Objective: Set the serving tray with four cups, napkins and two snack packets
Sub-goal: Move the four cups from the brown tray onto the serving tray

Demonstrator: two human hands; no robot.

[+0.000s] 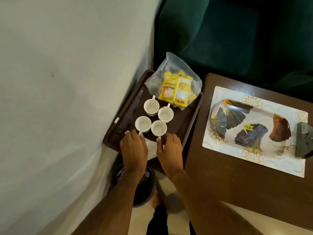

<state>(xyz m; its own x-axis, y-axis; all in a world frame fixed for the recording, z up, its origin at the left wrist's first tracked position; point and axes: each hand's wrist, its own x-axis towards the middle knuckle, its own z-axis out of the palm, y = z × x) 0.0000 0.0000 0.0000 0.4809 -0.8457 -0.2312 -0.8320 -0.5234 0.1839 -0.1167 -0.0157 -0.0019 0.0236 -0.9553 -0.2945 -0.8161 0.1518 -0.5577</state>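
Note:
A dark brown serving tray [189, 119] sits between the bed and a table. Several white cups stand on it in a square: far left [151, 106], far right [165, 114], near left [143, 124], near right [158, 128]. A clear plastic bag [171, 68] with yellow snack packets [176, 89] lies on the tray's far end. A white napkin [151, 146] lies on the near end, partly under my hands. My left hand [133, 148] pinches the near left cup's handle. My right hand [169, 150] pinches the near right cup's handle.
A white bed sheet [67, 82] fills the left. To the right is a brown wooden table [220, 175] with a patterned placemat [220, 145], a decorated oval platter [245, 122] and a dark object [303, 141]. A dark bin [145, 192] stands below the tray. A green sofa [237, 31] lies beyond.

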